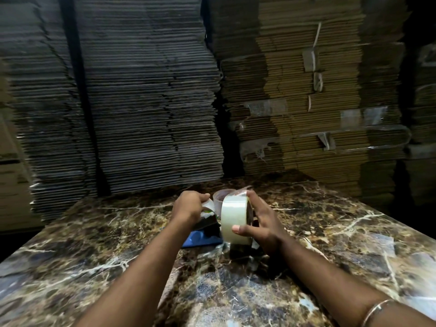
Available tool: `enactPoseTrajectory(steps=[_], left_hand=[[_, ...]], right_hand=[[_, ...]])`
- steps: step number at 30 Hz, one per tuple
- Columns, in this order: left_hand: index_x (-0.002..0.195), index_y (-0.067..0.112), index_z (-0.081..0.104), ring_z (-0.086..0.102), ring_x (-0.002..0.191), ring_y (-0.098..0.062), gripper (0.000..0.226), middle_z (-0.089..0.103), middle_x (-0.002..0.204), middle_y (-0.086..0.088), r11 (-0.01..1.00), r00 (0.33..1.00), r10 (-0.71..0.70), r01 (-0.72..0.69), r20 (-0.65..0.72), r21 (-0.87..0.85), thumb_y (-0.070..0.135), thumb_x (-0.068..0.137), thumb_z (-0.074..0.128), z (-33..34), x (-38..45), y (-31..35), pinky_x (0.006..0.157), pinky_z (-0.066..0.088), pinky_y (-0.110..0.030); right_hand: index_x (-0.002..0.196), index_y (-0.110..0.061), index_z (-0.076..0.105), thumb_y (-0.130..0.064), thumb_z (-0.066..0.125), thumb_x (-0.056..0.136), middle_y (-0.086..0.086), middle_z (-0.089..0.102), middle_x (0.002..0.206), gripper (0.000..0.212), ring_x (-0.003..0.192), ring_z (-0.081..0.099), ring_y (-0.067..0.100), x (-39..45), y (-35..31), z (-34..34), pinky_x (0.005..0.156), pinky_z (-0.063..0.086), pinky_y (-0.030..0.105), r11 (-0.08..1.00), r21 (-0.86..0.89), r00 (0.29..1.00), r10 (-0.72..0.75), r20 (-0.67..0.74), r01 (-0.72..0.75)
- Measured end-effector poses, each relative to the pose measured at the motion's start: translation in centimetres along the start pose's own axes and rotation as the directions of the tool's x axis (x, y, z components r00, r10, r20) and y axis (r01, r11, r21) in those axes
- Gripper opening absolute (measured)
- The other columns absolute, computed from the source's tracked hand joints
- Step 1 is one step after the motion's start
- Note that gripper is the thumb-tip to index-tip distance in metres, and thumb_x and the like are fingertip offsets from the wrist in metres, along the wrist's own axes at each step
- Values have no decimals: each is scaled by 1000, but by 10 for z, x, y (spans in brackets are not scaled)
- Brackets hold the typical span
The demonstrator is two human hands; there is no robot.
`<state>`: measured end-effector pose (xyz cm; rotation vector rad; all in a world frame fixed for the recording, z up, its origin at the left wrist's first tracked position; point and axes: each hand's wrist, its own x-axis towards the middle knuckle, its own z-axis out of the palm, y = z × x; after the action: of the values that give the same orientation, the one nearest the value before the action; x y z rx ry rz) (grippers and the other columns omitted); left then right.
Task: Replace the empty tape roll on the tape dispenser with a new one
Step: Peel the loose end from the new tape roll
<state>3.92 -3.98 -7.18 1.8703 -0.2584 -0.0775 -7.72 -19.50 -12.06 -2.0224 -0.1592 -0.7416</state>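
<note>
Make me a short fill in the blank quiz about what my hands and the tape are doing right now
1. The right hand grips the full tape roll, thumb on its ____ face.
2. The left hand holds the ____ dispenser.
3. Both hands work above a ____ patterned table.
4. Behind the table stand stacks of flattened ____.

Missing words: outer; tape; marble; cardboard

Glossy clear plastic on the tape roll. Under it, polished brown marble, white-veined, for the table. Behind the table, matt, rough corrugated cardboard in stacked sheets.
</note>
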Motion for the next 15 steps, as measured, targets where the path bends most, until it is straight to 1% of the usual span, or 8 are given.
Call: enactPoseTrajectory(steps=[2, 4, 6, 8, 9, 11, 12, 15], left_hand=[[83, 10, 72, 66, 103, -37, 28, 71, 107, -23, 999, 997, 0, 3, 71, -46, 33, 67, 66, 1, 5, -5, 94, 52, -51], [75, 20, 64, 64, 99, -32, 8, 67, 102, -20, 998, 994, 2, 5, 107, -65, 28, 76, 66, 0, 2, -6, 98, 50, -53], [69, 21, 61, 60, 90, -28, 17, 64, 93, -14, 993, 991, -11, 27, 134, -114, 20, 85, 64, -1, -2, -5, 97, 50, -52], [54, 18, 60, 60, 70, -27, 33, 61, 73, -13, 980, 988, -24, 54, 155, -192, 15, 87, 62, -2, -9, -4, 81, 53, -49], [51, 15, 56, 58, 57, -24, 38, 57, 64, -12, 971, 986, -30, 67, 161, -230, 12, 89, 59, -2, -11, -3, 68, 53, -40], [56, 9, 49, 53, 37, -17, 37, 52, 52, -9, 952, 981, -40, 95, 190, -291, 5, 92, 53, -5, -16, -1, 45, 46, -20], [58, 8, 48, 52, 31, -14, 35, 52, 46, -8, 939, 979, -37, 102, 201, -328, 3, 93, 52, -7, -19, -1, 37, 41, -16], [63, 7, 54, 55, 34, -15, 28, 58, 42, -4, 896, 973, -41, 136, 227, -422, 7, 91, 54, -14, -16, -7, 37, 44, -18]], right_hand=[[121, -32, 55, -54, 73, 59, 5, 62, 114, 69, 101, 63, 16, 0, 1, 0, 79, 56, 38, 1000, -4, 1000, -26, -11, 26], [121, -31, 55, -54, 76, 58, 5, 63, 113, 71, 100, 64, 18, -1, 2, -1, 79, 57, 41, 1000, -15, 999, -28, -20, 28], [121, -32, 55, -55, 77, 56, 5, 62, 113, 73, 100, 63, 16, -2, 1, -1, 79, 56, 37, 998, -38, 999, -40, -22, 40], [122, -30, 55, -55, 77, 56, 4, 61, 114, 74, 101, 62, 10, -2, 0, -1, 78, 54, 25, 997, -45, 997, -69, -20, 68], [123, -27, 56, -54, 77, 56, 5, 61, 115, 75, 101, 62, 8, -3, -1, -1, 78, 52, 20, 996, -36, 997, -80, -18, 79], [123, -24, 56, -53, 77, 56, 6, 60, 116, 76, 101, 62, 6, -3, -3, -1, 77, 52, 17, 996, -18, 996, -91, -17, 90], [123, -25, 55, -53, 77, 56, 5, 60, 115, 76, 101, 62, 5, -4, -4, -1, 77, 53, 20, 995, -30, 995, -95, -19, 94], [122, -35, 53, -59, 75, 55, 0, 59, 113, 74, 101, 59, 3, -5, -4, -1, 78, 54, 25, 987, -114, 993, -116, -17, 113]])
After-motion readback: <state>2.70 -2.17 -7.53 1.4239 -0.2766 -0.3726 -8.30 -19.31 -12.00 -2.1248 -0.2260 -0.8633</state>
